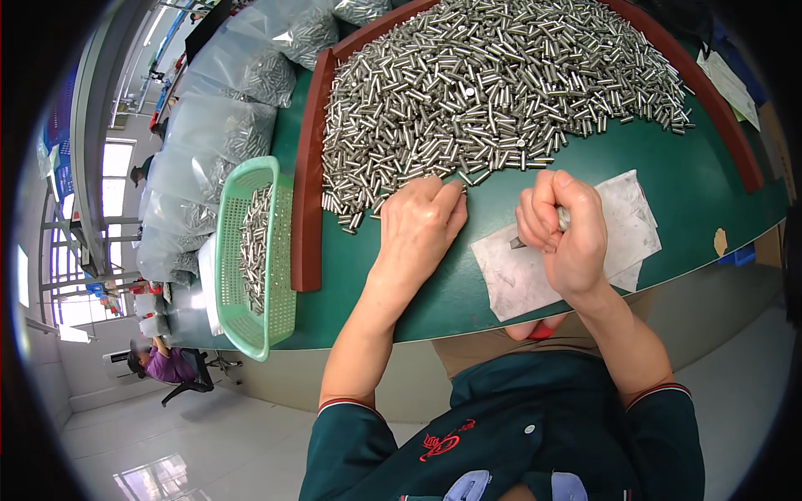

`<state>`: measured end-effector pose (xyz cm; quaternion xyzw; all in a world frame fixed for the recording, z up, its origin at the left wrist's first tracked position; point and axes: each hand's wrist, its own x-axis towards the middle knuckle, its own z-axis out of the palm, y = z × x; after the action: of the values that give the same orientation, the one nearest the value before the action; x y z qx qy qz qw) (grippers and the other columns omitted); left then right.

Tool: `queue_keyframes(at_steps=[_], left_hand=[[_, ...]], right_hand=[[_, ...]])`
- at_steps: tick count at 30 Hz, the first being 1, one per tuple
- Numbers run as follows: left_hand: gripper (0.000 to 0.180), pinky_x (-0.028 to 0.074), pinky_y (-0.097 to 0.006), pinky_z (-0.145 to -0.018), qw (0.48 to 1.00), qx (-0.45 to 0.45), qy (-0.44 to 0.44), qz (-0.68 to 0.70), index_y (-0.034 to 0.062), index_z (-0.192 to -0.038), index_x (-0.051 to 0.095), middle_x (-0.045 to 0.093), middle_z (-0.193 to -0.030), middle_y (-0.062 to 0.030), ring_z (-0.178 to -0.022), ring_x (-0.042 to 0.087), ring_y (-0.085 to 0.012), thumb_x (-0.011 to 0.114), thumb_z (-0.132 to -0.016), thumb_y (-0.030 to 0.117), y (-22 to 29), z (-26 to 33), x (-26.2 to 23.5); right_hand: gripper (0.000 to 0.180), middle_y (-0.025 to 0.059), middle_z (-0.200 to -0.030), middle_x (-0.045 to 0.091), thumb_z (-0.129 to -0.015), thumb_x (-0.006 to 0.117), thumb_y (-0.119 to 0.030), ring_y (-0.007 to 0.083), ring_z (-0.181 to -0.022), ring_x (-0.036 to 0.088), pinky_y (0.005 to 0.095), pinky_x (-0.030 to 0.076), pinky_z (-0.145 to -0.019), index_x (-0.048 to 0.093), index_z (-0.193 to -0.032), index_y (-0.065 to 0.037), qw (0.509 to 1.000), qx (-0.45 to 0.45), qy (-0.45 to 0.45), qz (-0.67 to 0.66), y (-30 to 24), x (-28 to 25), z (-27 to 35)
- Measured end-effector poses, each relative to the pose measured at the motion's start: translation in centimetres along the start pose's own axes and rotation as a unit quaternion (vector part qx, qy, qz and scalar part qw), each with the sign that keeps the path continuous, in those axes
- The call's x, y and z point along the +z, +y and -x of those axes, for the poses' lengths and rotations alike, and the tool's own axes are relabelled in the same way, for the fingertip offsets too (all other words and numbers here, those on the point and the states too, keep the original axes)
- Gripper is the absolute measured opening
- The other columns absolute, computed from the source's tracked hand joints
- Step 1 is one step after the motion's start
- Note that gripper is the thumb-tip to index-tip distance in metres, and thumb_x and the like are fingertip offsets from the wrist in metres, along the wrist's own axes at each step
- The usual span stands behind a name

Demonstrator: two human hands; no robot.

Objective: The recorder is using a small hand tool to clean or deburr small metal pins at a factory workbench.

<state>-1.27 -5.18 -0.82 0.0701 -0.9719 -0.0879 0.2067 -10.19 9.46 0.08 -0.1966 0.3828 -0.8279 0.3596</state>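
Note:
A large heap of short, shiny metal pins (468, 92) spreads over the green table. At its near edge my left hand (418, 225) rests back up, fingers curled under and fingertips by the pins. What lies under those fingers is hidden. My right hand (572, 221) is closed in a fist above white, grey-smudged sheets (510, 288) on the table. Small greyish metal bits, seemingly pins, show between its fingers. The rest of what it holds is covered by the fingers.
Dark red wooden rails (307, 192) border the heap. Left of them stands a light green perforated basket (280, 313) partly filled with pins. Clear plastic bags of pins (251, 79) line the table's left side. A person in purple (167, 365) sits farther off.

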Motion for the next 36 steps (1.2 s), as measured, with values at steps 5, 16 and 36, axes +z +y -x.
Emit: queue_keyframes(at_steps=[5, 16, 36], left_hand=[[0.010, 0.041, -0.034, -0.048, 0.999, 0.027, -0.022, -0.030, 0.0030, -0.074, 0.056, 0.049, -0.058, -0.0076, -0.052, 0.051, -0.0232, 0.063, -0.067, 0.006, -0.3, -0.4, 0.1], [0.009, 0.029, -0.017, -0.049, 0.923, -0.145, 0.016, 0.356, -0.0002, -0.085, 0.057, 0.044, -0.062, 0.0063, -0.054, 0.034, -0.0018, 0.060, -0.076, 0.001, -0.2, 0.6, -0.2], [0.017, 0.026, -0.019, -0.047, 0.453, -0.322, -0.066, 0.829, 0.0080, -0.074, 0.040, 0.032, -0.060, 0.0032, -0.052, 0.027, -0.0053, 0.045, -0.088, 0.016, -0.6, 0.3, -0.8]], right_hand=[[0.033, -0.0022, -0.047, 0.027, -0.085, 0.028, -0.015, 0.0054, -0.041, 0.021, 0.0213, 0.019, -0.039, 0.029, -0.054, -0.007, 1.000, -0.005, -0.005, 0.003, -0.2, 0.1, 0.1], [0.034, -0.0022, -0.047, 0.028, -0.086, 0.028, -0.016, 0.0055, -0.041, 0.022, 0.0214, 0.020, -0.039, 0.029, -0.053, -0.008, 1.000, -0.001, -0.001, 0.000, 0.0, -0.2, 0.1], [0.034, -0.0024, -0.046, 0.027, -0.086, 0.029, -0.016, 0.0051, -0.040, 0.021, 0.0212, 0.018, -0.038, 0.028, -0.053, -0.008, 1.000, 0.000, -0.001, -0.003, 0.0, -0.2, -0.1]])
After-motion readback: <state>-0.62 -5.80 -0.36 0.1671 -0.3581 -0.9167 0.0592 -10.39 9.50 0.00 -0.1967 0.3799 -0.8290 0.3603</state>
